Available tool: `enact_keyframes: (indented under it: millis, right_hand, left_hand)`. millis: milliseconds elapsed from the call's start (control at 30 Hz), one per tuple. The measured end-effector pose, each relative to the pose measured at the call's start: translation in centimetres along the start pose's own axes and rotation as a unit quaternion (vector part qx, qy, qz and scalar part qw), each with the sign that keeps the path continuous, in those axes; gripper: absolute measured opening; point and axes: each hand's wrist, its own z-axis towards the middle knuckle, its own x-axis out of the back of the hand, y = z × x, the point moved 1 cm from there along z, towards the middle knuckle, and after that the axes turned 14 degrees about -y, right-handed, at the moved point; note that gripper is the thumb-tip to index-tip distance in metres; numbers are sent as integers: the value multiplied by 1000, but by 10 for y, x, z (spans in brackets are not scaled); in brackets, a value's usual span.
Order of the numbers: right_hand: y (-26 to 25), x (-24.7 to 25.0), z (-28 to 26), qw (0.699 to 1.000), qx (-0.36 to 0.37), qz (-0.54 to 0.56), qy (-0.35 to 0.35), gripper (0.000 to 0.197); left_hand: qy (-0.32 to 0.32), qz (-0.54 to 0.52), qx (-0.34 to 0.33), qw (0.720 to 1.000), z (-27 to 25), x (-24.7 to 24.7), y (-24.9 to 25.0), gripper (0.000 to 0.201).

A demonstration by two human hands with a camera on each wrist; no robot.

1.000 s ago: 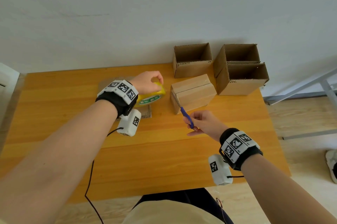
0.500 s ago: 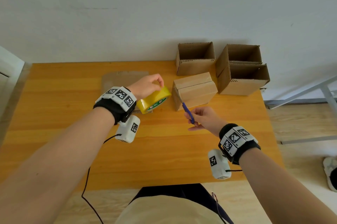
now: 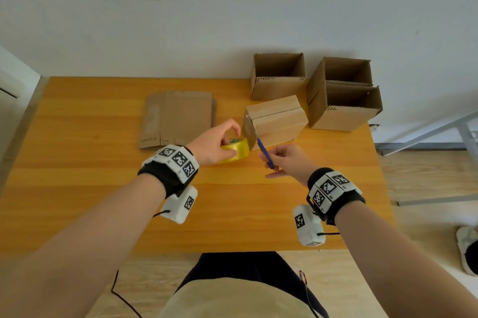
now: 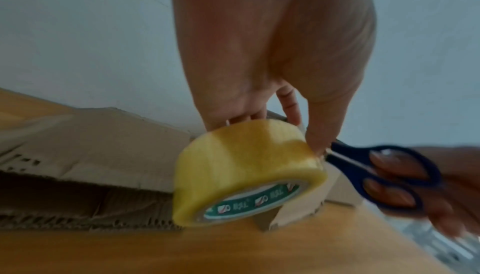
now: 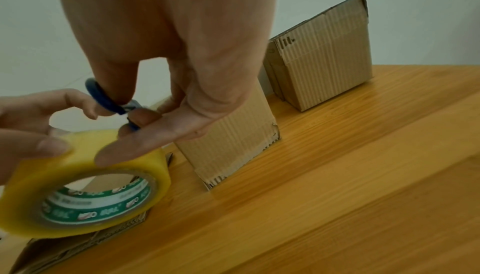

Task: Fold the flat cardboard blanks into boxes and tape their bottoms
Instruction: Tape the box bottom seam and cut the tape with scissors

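Note:
A folded cardboard box (image 3: 276, 121) stands bottom-up in the middle of the wooden table (image 3: 103, 188), a strip of tape along its closed flaps. My left hand (image 3: 217, 143) grips a yellow tape roll (image 3: 236, 150) just left of the box; in the left wrist view the roll (image 4: 244, 172) hangs above the table. My right hand (image 3: 287, 162) holds blue-handled scissors (image 3: 262, 148), their blades lying along the box's left edge. In the right wrist view the fingers sit in the scissor loops (image 5: 103, 96) beside the roll (image 5: 85, 184). Flat cardboard blanks (image 3: 178, 118) lie left of the box.
Three finished open boxes stand at the back right by the wall: one (image 3: 278, 77) behind the taped box and two (image 3: 344, 108) together near the table's right edge. A metal frame (image 3: 426, 136) and a shoe (image 3: 465, 247) are on the floor to the right.
My left hand has carried the tape roll rightward, from over the flat blanks to beside the box. The right hand with the scissors has stayed at the box's left edge.

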Motion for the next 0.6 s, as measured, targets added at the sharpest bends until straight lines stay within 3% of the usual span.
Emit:
enact_keyframes:
  millis: [233, 433, 600]
  right_hand:
    - [-1, -1, 2, 1000, -4, -27, -3, 23]
    - [7, 4, 10, 998, -26, -63, -3, 35]
    - [16, 5, 16, 993, -54, -100, -20, 37]
  left_hand:
    - [4, 125, 93, 988, 9, -40, -18, 43]
    - [-41, 219, 113, 968, 19, -57, -36, 34]
    - [-62, 212, 124, 967, 23, -68, -48, 29]
